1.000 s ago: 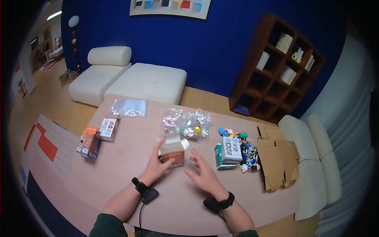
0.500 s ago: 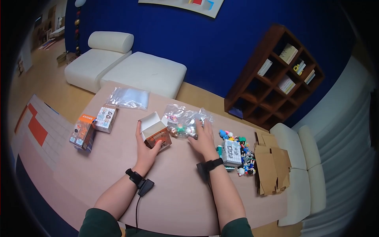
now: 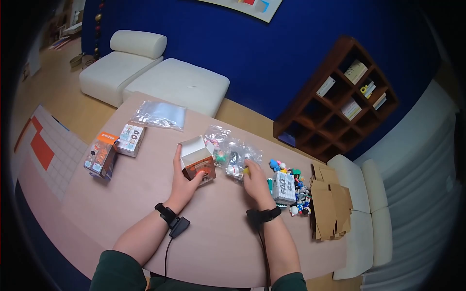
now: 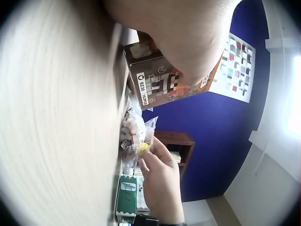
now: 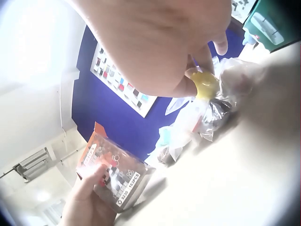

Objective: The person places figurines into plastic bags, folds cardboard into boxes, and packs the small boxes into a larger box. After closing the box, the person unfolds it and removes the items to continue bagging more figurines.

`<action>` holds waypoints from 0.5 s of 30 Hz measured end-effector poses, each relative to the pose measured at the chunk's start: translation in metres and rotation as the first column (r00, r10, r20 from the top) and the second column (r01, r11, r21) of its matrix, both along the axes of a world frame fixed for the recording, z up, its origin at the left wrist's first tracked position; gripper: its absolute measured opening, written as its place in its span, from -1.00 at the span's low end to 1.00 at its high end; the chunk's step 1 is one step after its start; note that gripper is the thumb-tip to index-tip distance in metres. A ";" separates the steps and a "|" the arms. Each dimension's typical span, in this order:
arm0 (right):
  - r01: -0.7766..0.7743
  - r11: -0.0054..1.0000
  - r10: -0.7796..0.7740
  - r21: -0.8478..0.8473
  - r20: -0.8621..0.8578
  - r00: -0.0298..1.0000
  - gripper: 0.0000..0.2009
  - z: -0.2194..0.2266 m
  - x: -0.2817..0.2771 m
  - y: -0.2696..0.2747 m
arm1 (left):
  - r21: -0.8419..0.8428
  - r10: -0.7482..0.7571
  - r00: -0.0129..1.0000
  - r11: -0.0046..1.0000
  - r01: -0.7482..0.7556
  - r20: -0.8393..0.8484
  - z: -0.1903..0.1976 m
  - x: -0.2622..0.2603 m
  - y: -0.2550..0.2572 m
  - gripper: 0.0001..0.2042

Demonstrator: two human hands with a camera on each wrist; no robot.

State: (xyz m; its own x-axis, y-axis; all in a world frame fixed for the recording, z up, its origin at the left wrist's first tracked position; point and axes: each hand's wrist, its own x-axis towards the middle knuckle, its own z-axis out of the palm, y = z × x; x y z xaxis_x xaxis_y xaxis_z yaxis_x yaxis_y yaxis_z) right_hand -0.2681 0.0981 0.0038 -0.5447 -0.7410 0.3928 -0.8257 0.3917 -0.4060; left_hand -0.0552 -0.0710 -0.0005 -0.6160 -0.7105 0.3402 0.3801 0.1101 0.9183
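Note:
My left hand (image 3: 182,188) grips a small brown and orange brick-set box (image 3: 206,166), thumb on its printed front. The box's top is open, with white flaps raised. In the left wrist view, the box (image 4: 157,89) shows "9230" and "163PCS". To its right, my right hand (image 3: 257,185) pinches a yellow piece (image 5: 206,85) in clear plastic between thumb and fingers. Clear bags (image 3: 233,160) of small toy figures lie under and beside those fingers. The figure's full shape is hidden by the hand and crinkled plastic.
On the left stand an orange box (image 3: 101,157) and a white patterned box (image 3: 131,139). Flat clear bags (image 3: 162,115) lie at the back. To the right are a grey-white box (image 3: 284,189) on a green one, loose figures (image 3: 302,201) and flattened cardboard (image 3: 332,203).
My left hand has shifted left with the box and turned its open top more into view. My right hand has reached to the bagged figures and now pinches the yellow piece.

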 end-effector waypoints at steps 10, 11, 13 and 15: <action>-0.183 0.980 0.192 0.078 -0.133 0.972 -0.67 0.039 0.098 0.053 | -0.003 -0.038 0.998 0.999 0.038 -0.055 -0.002 0.001 0.006 -0.05; -0.236 0.961 0.249 0.143 -0.081 0.965 -0.67 0.038 0.109 0.059 | 0.010 -0.051 0.998 0.999 0.051 -0.047 -0.001 0.001 0.007 -0.05; -0.286 0.936 0.297 0.208 -0.027 0.954 -0.66 0.041 0.121 0.066 | 0.018 -0.068 0.997 0.997 0.069 -0.033 -0.002 0.002 0.007 -0.05; -0.205 0.971 0.190 0.124 0.124 0.974 -0.63 0.045 0.116 0.065 | -0.053 -0.105 0.994 0.993 0.103 -0.037 -0.005 0.001 0.008 -0.04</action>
